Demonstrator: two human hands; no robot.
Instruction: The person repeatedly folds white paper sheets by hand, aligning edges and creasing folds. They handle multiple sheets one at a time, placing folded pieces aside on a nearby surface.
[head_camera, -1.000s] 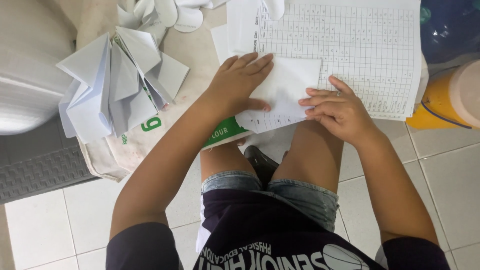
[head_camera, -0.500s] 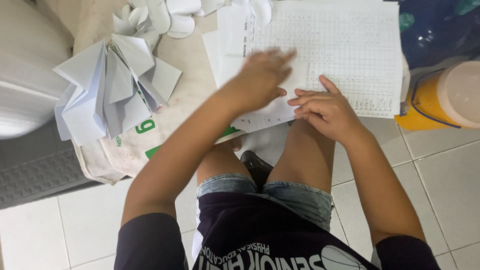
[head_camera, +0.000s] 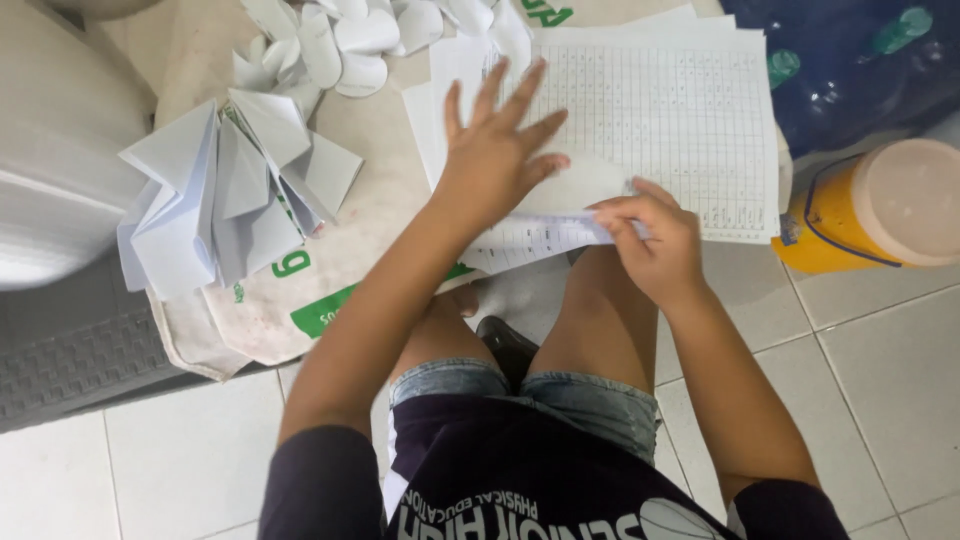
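Grip-wise, the right hand (head_camera: 655, 240) pinches the near edge of one small white paper piece (head_camera: 575, 190), while the left hand (head_camera: 495, 150) lies flat and spread on it, holding nothing. That piece is thin and matte, long axis running left-right, sitting on a gridded sheet (head_camera: 680, 120) over the person's knees. One pile of pointy folded paper shapes (head_camera: 225, 190) rests on a cloth sack (head_camera: 330, 280) on the tiled floor, with one round orange container (head_camera: 880, 210) at right.

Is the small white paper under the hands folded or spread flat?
Folded. The small paper shows a slanted crease; the left hand presses it flat, and the right hand pinches its edge.
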